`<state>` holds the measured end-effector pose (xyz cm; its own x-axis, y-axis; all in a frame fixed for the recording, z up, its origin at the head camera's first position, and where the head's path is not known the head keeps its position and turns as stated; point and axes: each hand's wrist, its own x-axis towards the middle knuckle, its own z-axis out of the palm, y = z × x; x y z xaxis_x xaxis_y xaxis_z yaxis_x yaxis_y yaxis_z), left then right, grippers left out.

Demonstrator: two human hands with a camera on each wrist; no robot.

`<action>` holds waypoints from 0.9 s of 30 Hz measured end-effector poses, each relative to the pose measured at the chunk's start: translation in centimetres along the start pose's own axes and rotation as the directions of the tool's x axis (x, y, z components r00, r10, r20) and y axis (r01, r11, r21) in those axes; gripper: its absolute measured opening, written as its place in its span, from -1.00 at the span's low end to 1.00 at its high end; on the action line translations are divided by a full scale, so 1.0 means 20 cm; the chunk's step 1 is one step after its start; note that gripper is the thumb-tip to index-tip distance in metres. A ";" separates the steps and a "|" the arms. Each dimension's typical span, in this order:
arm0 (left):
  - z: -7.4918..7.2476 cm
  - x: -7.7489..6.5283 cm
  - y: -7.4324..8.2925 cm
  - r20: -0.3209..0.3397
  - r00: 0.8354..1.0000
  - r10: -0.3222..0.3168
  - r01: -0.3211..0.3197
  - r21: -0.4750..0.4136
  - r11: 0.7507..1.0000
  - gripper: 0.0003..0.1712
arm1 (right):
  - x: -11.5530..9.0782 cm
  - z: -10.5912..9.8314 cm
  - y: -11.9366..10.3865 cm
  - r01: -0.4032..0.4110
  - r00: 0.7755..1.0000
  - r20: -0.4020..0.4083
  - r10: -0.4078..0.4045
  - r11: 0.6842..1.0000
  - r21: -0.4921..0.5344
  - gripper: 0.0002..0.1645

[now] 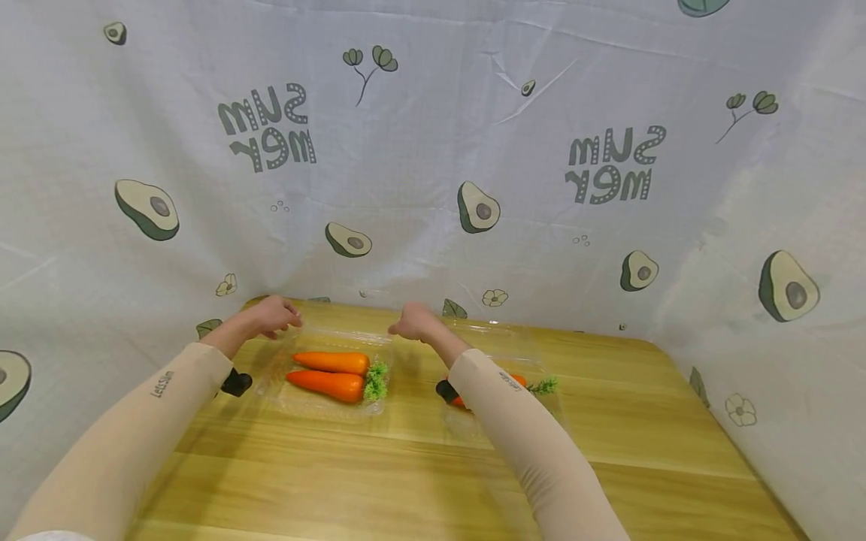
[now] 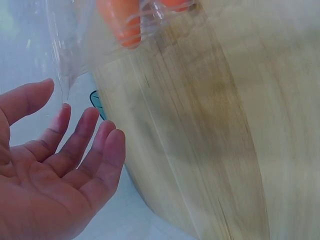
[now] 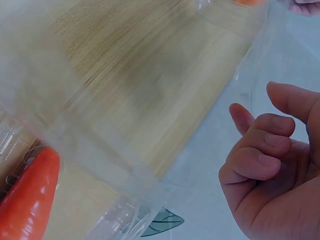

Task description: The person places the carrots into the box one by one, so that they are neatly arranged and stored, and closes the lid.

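A clear plastic clamshell box [image 1: 318,409] lies on the wooden table, its lid [image 1: 345,336] raised at the back. Inside lie two orange carrots [image 1: 328,385] side by side, their leafy green tops [image 1: 376,382] pointing right. My left hand [image 1: 276,315] is at the lid's left corner, the lid's edge between thumb and index finger, the other fingers loosely spread. At the opposite corner, my right hand [image 1: 416,323] has the lid's edge between thumb and index finger, with its other fingers curled.
On the right stands a second clear clamshell box [image 1: 467,430], its lid [image 1: 494,342] also up. My right forearm partly hides the carrots in it; a green top [image 1: 543,386] shows. A white avocado-print curtain [image 1: 406,165] hangs behind the wooden table [image 1: 325,481].
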<state>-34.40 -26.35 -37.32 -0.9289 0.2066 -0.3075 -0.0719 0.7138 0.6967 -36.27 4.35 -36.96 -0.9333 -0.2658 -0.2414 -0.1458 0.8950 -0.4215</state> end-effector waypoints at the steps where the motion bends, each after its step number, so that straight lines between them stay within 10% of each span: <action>1: 0.00 0.00 0.00 -0.009 1.000 0.002 -0.002 -0.001 1.000 -0.48 | 0.00 0.00 0.00 0.000 1.000 -0.003 0.000 1.000 0.007 -0.37; 27: 0.00 -0.05 0.00 -0.188 0.979 0.074 -0.101 -0.138 0.985 -0.59 | -0.06 -0.04 0.04 0.138 0.985 -0.117 -0.129 0.987 0.081 -0.32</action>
<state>-33.42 -26.65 -36.99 -0.9833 0.1296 -0.1277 -0.0271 0.5899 0.8070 -35.52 5.67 -36.30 -0.9387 -0.3350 -0.0816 -0.2467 0.8177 -0.5201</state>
